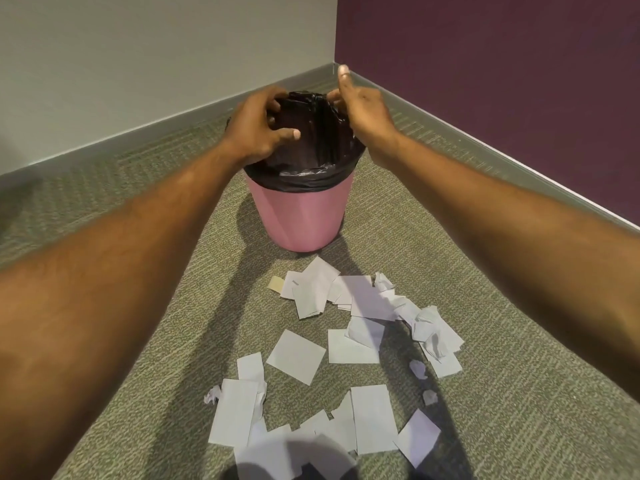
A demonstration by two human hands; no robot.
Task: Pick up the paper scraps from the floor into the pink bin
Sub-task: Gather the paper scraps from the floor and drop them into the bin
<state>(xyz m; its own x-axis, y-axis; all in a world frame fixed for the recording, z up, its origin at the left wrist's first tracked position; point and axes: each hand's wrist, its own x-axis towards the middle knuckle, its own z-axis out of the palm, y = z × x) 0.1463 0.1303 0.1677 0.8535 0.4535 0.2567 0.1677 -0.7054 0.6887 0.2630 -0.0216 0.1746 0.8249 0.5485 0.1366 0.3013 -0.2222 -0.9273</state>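
A pink bin [300,216] stands on the carpet near the room's corner, lined with a black plastic bag [311,147]. My left hand [256,126] grips the bag's edge at the bin's left rim. My right hand [360,102] pinches the bag at the far right rim, thumb raised. Both arms reach over the floor. Several white paper scraps [296,355], flat and crumpled, lie scattered on the carpet in front of the bin, nearer to me. One small tan scrap [276,283] lies at the left end of the pile nearest the bin.
Green-grey patterned carpet [145,334] covers the floor. A pale wall [138,64] on the left and a dark purple wall [502,81] on the right meet in a corner behind the bin, both with grey baseboards.
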